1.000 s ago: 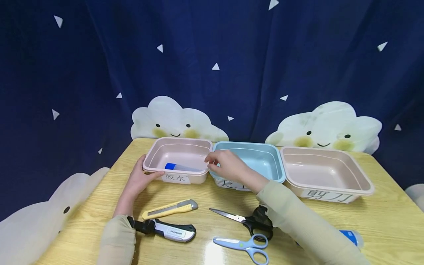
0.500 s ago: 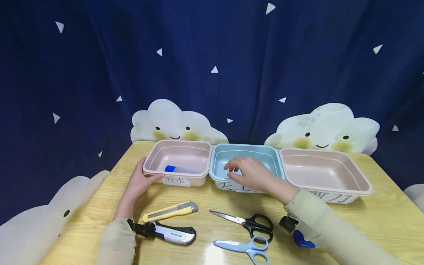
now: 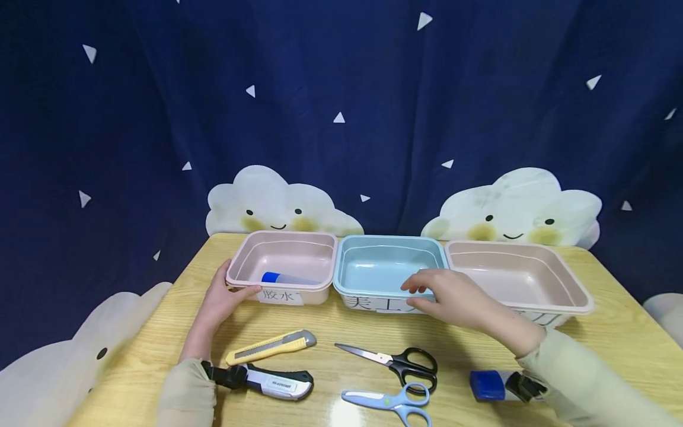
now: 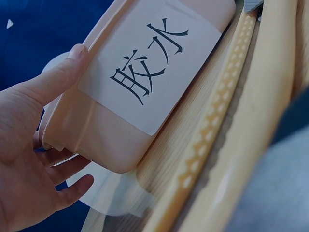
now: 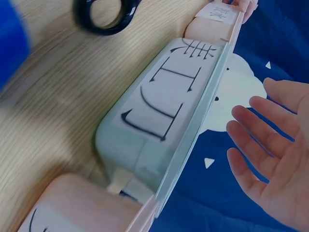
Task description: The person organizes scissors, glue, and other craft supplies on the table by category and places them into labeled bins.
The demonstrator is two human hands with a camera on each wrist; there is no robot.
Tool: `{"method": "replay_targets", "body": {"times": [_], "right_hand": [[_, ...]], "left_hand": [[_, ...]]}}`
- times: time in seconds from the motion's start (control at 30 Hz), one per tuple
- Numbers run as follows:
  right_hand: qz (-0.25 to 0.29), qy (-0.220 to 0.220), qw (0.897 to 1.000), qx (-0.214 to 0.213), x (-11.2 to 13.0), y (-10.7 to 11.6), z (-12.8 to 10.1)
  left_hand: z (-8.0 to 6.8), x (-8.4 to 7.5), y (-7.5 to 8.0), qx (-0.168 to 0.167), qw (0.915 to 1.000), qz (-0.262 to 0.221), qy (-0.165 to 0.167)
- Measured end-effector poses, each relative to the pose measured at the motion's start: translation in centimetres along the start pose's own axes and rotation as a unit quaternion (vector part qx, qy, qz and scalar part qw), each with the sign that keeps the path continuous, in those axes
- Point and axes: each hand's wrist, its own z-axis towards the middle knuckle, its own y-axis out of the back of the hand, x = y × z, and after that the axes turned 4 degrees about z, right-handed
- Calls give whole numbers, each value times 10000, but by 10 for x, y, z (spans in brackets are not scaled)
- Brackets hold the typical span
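Note:
My left hand (image 3: 220,301) grips the left front corner of a pink plastic bin (image 4: 104,140), thumb on the rim and fingers round the side. Inside that bin lies a glue tube with a blue cap (image 3: 271,277). My right hand (image 3: 460,298) hovers over the front right edge of the light blue bin (image 3: 392,246), holding nothing. Its fingers are spread and loosely bent in the right wrist view, apart from the bin's rim. A beige-pink bin (image 3: 565,279) stands to the right, its front partly hidden by my right arm.
On the wooden table (image 3: 315,409) lie a yellow utility knife (image 3: 271,347), a grey and black utility knife (image 3: 277,382), black-handled scissors (image 3: 397,363) and light blue scissors (image 3: 389,401). A blue-capped tube (image 3: 487,385) is partly hidden by my right wrist. A dark blue curtain (image 3: 320,71) hangs behind.
My right hand has moved right from the pink bin's edge, across the blue bin to its front right corner. The blue bin shifted slightly left. My left hand stays on the pink bin.

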Motion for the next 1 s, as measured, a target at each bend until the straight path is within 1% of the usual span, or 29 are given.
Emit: {"method": "replay_targets", "body": {"times": [0.17, 0.33, 0.4, 0.53, 0.63, 0.77, 0.87, 1.0], "right_hand": [[-83, -83, 9998, 151, -5, 5, -15], [155, -54, 9983, 553, -14, 12, -28], [191, -112, 9974, 692, -20, 14, -33], [171, -234, 9953, 927, -29, 12, -45], [220, -279, 9935, 1080, -34, 10, -55], [449, -224, 9897, 1343, -40, 10, -66], [688, -290, 9850, 1558, -44, 10, -75], [955, -589, 9757, 1881, -54, 7, -88]], "left_hand": [[-1, 1, -1, 15, 10000, 3, -33], [-1, 1, 0, 13, 10000, 26, 21], [0, 0, 1, -16, 10000, 65, 25], [0, 0, 3, -36, 10000, 79, 23], [-1, 1, 2, 10, 10000, 11, 24], [-2, 2, 1, 40, 10000, -33, 50], [-2, 2, 0, 41, 10000, -51, 66], [-1, 1, 1, 53, 9999, -3, 116]]}}
